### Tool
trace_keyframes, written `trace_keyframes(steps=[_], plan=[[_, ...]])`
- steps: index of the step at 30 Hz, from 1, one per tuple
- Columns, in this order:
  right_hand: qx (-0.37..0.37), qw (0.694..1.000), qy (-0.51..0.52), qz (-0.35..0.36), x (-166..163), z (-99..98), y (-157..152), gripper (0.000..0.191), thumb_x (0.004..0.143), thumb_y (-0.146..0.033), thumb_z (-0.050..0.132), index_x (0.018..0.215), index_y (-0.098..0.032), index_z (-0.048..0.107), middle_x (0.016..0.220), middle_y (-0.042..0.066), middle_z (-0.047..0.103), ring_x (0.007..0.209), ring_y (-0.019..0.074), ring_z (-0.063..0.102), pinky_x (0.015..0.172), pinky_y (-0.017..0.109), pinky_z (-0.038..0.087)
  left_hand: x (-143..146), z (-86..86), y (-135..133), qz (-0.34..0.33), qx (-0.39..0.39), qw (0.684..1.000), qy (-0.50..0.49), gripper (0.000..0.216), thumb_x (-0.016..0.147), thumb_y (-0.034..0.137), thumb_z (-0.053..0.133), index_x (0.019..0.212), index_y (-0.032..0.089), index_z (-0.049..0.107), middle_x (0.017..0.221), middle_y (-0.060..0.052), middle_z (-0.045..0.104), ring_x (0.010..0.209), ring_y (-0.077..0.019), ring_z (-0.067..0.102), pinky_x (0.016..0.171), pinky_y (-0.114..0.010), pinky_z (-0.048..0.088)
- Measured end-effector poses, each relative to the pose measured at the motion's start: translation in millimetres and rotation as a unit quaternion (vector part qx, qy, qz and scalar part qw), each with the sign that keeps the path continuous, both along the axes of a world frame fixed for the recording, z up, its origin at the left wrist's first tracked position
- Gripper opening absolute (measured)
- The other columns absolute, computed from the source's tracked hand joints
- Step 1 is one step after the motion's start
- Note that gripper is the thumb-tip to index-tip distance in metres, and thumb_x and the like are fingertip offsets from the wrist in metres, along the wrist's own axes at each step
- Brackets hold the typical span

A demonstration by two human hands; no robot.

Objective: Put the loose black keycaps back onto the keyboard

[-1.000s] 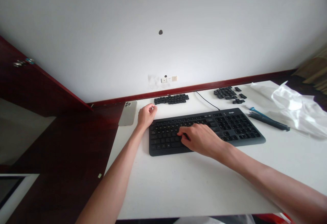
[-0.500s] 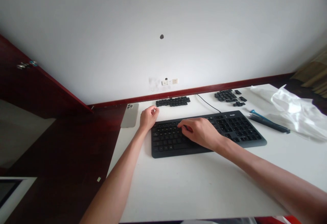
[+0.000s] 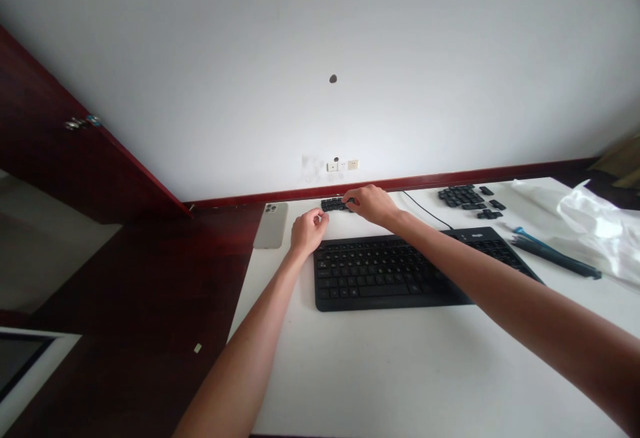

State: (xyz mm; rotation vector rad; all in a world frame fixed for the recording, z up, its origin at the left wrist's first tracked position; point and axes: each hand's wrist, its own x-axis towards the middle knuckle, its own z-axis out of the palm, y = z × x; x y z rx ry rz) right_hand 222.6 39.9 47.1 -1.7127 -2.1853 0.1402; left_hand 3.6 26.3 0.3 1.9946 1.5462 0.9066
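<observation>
A black keyboard point(image 3: 375, 271) lies on the white table, with keys seated in its left part; my right forearm covers some of its right part. Behind it is a row of loose black keycaps point(image 3: 331, 205). At this row, my right hand point(image 3: 373, 206) has its thumb and forefinger pinched on a keycap, which the fingers largely hide. My left hand point(image 3: 306, 233) rests beside the keyboard's upper left corner, fingers curled and thumb near the forefinger. Whatever those fingers may hold is hidden.
A phone point(image 3: 271, 226) lies face down at the table's left edge. More loose keycaps point(image 3: 457, 196) are grouped at the back right, near the keyboard cable point(image 3: 427, 211). Further right are a black and blue tool-like item point(image 3: 555, 255) and a crumpled translucent plastic bag point(image 3: 597, 215).
My right hand has moved from the middle of the keyboard back to the row of loose keycaps. My left hand keeps its place by the keyboard corner. The view has shifted slightly.
</observation>
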Motion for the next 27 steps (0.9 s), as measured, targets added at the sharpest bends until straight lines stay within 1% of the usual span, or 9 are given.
trace_keyframes(steps=[3,7,14,21,27], plan=[[-0.005,1.000,-0.012,-0.008,2.3,-5.7,2.4,0.024,0.095,-0.025,0.063,0.109,-0.026,0.083,0.098,0.006,0.081,0.087,0.0228,0.071,0.073,0.031,0.048,-0.3,-0.9,0.2,-0.004,0.003,1.000,0.000,0.026,0.094,0.041,0.056,0.081,0.022,0.068,0.063,0.001,0.057,0.061,-0.0150,0.049,0.063,-0.028,0.029],[-0.010,1.000,-0.019,-0.010,2.1,-9.2,3.1,0.027,0.095,-0.030,0.066,0.117,-0.028,0.081,0.096,0.005,0.081,0.087,0.0230,0.072,0.073,0.032,0.050,-0.3,-2.2,1.1,0.000,0.003,1.000,-0.002,0.026,0.094,0.042,0.057,0.080,0.022,0.067,0.063,0.002,0.056,0.060,-0.0143,0.048,0.062,-0.028,0.027],[-0.016,0.999,-0.032,-0.012,-7.0,-9.4,11.6,0.026,0.094,-0.031,0.067,0.115,-0.030,0.082,0.099,0.006,0.081,0.088,0.0238,0.072,0.072,0.032,0.051,-0.4,-2.9,1.9,-0.002,0.006,1.000,0.000,0.027,0.095,0.042,0.056,0.080,0.023,0.067,0.062,0.003,0.054,0.060,-0.0139,0.046,0.062,-0.028,0.027],[-0.024,0.998,-0.047,-0.013,-9.8,-12.7,12.8,0.026,0.095,-0.032,0.066,0.115,-0.031,0.082,0.100,0.006,0.081,0.090,0.0246,0.073,0.074,0.033,0.052,-1.0,-2.9,1.4,-0.005,0.008,1.000,0.006,0.028,0.095,0.042,0.055,0.081,0.022,0.067,0.063,0.002,0.056,0.060,-0.0144,0.047,0.063,-0.027,0.028],[-0.028,0.997,-0.072,-0.015,-14.9,-9.0,9.6,0.026,0.096,-0.030,0.064,0.112,-0.028,0.083,0.097,0.009,0.081,0.088,0.0259,0.073,0.075,0.034,0.052,-1.3,-3.5,1.1,-0.008,0.011,1.000,0.008,0.029,0.096,0.043,0.053,0.081,0.023,0.067,0.062,0.002,0.056,0.059,-0.0144,0.046,0.063,-0.027,0.029]])
